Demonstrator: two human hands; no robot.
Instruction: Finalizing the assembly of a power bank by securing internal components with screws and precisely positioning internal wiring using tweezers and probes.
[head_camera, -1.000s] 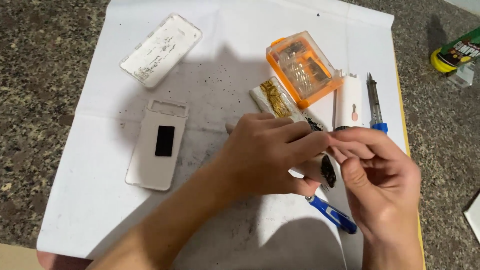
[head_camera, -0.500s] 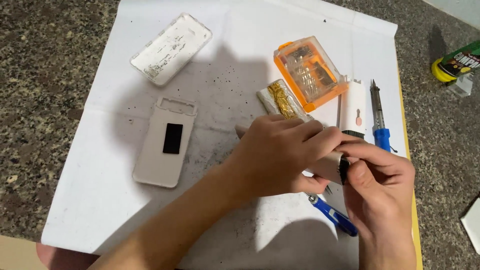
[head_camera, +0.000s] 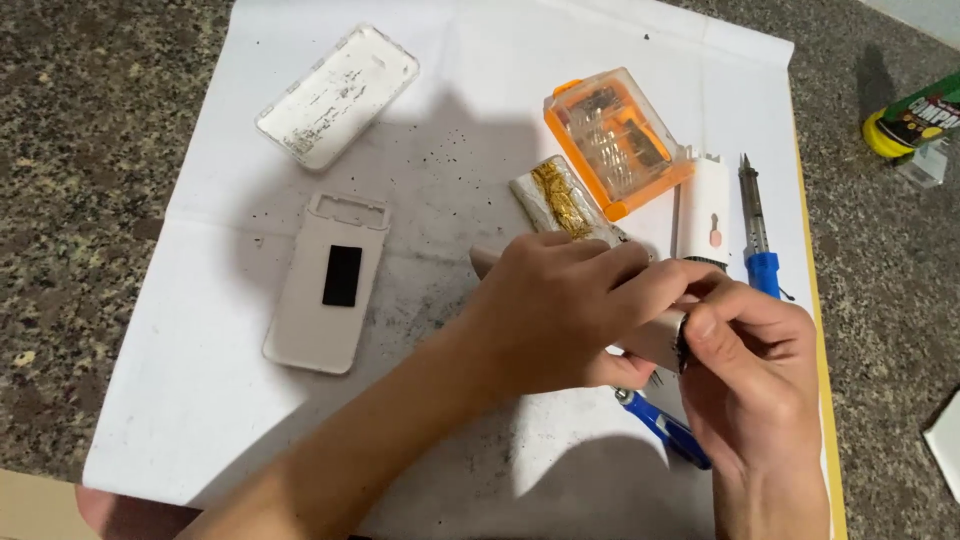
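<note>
Right hand (head_camera: 755, 385) at five o'clock, pinching one end of a small beige oblong casing (head_camera: 655, 338). Left hand (head_camera: 560, 310) clamped over the rest; long axis from ten toward four o'clock. Farther off at one o'clock, an orange-and-clear plastic bit box (head_camera: 617, 140).

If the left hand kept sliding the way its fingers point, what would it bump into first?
The left hand points right, and the right hand is already touching its fingertips over a small beige piece. So it would probably press straight into the right hand's fingers.
</note>
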